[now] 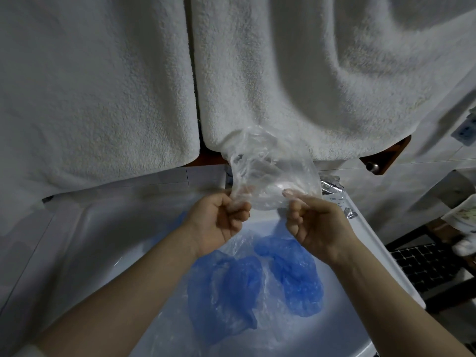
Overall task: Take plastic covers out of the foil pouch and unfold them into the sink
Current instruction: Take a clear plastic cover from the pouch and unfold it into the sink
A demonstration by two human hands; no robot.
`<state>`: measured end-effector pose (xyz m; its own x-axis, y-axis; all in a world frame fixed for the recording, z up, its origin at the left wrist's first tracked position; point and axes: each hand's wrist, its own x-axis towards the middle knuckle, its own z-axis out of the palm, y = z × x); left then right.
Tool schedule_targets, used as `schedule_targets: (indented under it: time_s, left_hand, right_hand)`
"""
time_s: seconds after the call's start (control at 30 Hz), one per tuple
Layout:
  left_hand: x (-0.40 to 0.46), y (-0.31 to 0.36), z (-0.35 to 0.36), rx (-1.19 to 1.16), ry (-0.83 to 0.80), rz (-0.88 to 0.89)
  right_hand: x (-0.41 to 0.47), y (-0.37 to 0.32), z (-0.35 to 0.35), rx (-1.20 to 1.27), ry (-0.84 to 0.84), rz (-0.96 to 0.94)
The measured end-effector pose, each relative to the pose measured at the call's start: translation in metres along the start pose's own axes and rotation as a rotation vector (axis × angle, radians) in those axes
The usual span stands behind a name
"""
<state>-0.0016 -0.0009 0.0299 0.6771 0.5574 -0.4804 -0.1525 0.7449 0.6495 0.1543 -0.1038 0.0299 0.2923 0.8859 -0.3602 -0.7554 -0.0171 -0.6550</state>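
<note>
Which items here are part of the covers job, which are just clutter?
Job:
clear cover, pinched by left hand and right hand
blue covers lying in the sink
foil pouch on the sink's far rim

Clutter:
white towels
wooden knob piece
dark rack

I see a clear plastic cover (273, 173), blue covers (296, 276) in the white sink (77, 248), a silver foil pouch (332, 186), white terry towels (98, 86), and a brown cabinet (386, 155).
</note>
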Motion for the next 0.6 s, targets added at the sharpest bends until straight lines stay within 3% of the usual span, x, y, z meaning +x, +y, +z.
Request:
schedule_targets:
  time_s: [0.07,0.17,0.37,0.47,0.6]
  left_hand:
    - [-0.001,0.001,0.0,-0.13,-0.066,0.008]
    - [0.0,0.002,-0.002,-0.027,-0.12,0.1]
    - [0.008,-0.007,-0.006,0.43,-0.02,0.208]
    - [0.01,-0.008,-0.006,0.466,0.054,0.213]
    - [0.011,-0.006,-0.002,0.41,0.108,0.239]
  right_hand:
    - [0.0,-0.001,-0.001,-0.003,-0.06,0.023]
    - [0.001,-0.001,-0.007,-0.127,-0.124,-0.003]
    - [0.002,0.001,-0.009,-0.441,0.027,-0.062]
    - [0.004,0.001,-0.013,-0.448,0.115,-0.071]
    - [0.002,-0.001,-0.011,-0.474,0.085,-0.074]
